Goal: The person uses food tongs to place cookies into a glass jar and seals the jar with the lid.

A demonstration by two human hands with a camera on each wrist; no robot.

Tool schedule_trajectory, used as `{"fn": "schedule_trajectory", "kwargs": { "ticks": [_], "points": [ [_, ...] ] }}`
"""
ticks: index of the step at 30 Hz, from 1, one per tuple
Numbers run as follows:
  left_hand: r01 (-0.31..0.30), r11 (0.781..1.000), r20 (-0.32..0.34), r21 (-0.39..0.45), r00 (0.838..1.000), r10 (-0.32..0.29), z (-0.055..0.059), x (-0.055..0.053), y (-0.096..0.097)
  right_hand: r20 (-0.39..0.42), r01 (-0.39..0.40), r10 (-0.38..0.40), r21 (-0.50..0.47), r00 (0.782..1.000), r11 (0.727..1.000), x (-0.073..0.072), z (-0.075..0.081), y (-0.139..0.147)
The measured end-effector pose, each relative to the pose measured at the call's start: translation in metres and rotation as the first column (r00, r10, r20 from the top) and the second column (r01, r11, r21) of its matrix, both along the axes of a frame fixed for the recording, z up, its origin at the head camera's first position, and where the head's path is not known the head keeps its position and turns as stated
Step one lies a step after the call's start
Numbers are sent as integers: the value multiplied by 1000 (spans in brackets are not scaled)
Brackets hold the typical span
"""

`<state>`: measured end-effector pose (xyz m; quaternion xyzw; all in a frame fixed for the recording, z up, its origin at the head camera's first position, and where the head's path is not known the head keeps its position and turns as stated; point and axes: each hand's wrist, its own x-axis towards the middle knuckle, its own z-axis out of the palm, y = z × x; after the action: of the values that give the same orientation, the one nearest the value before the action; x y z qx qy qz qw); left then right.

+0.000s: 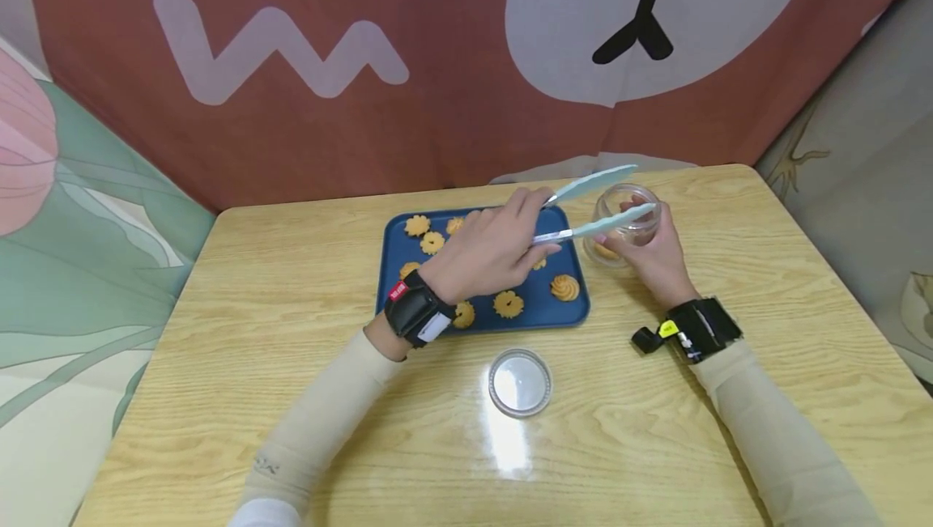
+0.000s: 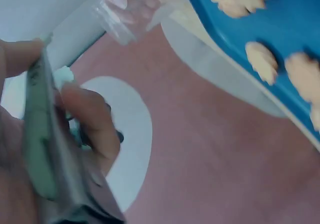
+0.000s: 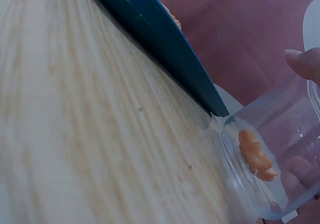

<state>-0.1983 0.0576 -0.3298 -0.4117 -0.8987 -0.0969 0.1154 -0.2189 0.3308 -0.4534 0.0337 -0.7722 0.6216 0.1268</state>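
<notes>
My left hand (image 1: pixel 490 250) grips a pair of tongs (image 1: pixel 612 222) with pale blue tips and metal arms. The tips stand apart; the nearer one overlaps the mouth of a clear jar (image 3: pixel 295 119) in the head view, and nothing shows between them. Fingers and thumb of my right hand (image 1: pixel 662 260) curl round that jar just right of the tray. One golden cookie (image 3: pixel 254 155) lies at the jar's bottom. Beneath my left hand is a blue tray (image 1: pixel 543 315) bearing several cookies, among them a swirled one (image 1: pixel 564 287). My hand hides part of the tray.
A round clear lid (image 1: pixel 520 383) lies on the wooden table (image 1: pixel 291 284) in front of the tray. Behind the table's far edge hangs a reddish-brown cloth (image 1: pixel 452 130) with a cartoon print. A black strap end (image 1: pixel 646 340) sticks out from my right wrist band.
</notes>
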Motion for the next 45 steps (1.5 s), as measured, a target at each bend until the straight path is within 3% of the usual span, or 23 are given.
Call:
{"fn": "schedule_trajectory", "kwargs": {
  "ticks": [7,12,18,30,39,45],
  "points": [
    [-26,995,23,100,999,23,1,14,-37,3,4,-4,47,1000,999,1,3,0],
    [-60,996,32,68,998,58,-3,20,-59,8,-10,10,42,1000,999,2,3,0],
    [-62,997,33,53,998,60,-12,25,-75,20,-4,3,63,1000,998,3,4,-1],
    [-93,996,106,13,990,91,-36,28,-90,28,-2,0,60,1000,998,1,3,-1],
    [-144,989,155,-34,977,147,-52,27,-93,19,-5,5,37,1000,999,1,1,-1],
    [-145,989,187,-22,971,147,-58,26,-92,6,-8,8,38,1000,999,0,0,0]
  ]
}}
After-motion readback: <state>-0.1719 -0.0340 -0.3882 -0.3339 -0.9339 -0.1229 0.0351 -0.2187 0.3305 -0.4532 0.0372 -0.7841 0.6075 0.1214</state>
